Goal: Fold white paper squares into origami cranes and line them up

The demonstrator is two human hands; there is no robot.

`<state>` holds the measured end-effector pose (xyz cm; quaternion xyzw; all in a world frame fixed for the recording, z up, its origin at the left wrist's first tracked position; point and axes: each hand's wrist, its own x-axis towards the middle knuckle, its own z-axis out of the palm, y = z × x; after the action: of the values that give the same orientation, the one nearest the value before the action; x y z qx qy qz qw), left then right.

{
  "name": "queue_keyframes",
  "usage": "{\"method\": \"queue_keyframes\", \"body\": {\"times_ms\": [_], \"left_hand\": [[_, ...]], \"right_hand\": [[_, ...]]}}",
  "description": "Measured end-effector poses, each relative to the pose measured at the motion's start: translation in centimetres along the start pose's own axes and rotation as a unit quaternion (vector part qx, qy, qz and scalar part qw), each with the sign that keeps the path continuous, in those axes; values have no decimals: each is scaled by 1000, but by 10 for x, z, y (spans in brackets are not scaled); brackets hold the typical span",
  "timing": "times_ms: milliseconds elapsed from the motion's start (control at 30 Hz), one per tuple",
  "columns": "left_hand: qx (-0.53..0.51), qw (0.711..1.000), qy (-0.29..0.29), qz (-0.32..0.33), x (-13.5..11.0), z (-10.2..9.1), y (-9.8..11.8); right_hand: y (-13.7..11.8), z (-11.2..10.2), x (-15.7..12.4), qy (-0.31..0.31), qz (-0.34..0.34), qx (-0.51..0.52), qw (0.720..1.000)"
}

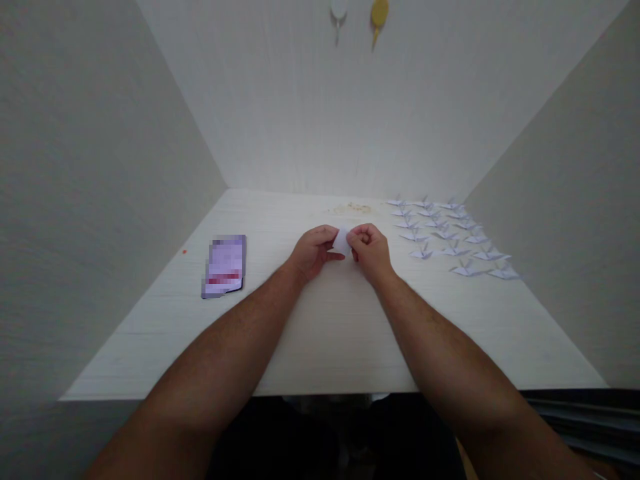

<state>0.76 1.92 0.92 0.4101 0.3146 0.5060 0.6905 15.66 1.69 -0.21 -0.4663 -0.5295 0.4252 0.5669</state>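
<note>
A small piece of white paper (342, 241) is held between my two hands, above the middle of the white table. My left hand (315, 252) grips its left edge, with the fingers bent around it. My right hand (370, 250) pinches the right side between thumb and fingers. How the paper is folded is too small to make out. To the right of my hands, several folded white paper cranes (445, 235) stand in rows on the table.
A phone-like flat device (225, 265), its surface blurred out, lies on the left of the table (345, 333). Near it is a tiny red speck (185, 252). Walls enclose the left, right and back. A white hook (339, 10) and a yellow hook (379, 15) are on the back wall.
</note>
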Motion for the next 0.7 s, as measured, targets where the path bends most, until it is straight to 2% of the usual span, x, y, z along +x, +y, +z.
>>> {"method": "queue_keyframes", "body": {"times_ms": [233,500,567,700], "left_hand": [[-8,1000,-9,3,-2,1,-1],[-14,1000,-3,5,-1,0,-1],[-6,1000,14,14,0,1,-2],[42,993,74,78,3,2,-5]], "right_hand": [[-2,1,-1,-3,-9,6,1000],[-7,0,-2,-9,16,-2,1000],[-7,-1,-2,-11,22,11,1000],[-3,-1,0,-4,27,33,999]]}}
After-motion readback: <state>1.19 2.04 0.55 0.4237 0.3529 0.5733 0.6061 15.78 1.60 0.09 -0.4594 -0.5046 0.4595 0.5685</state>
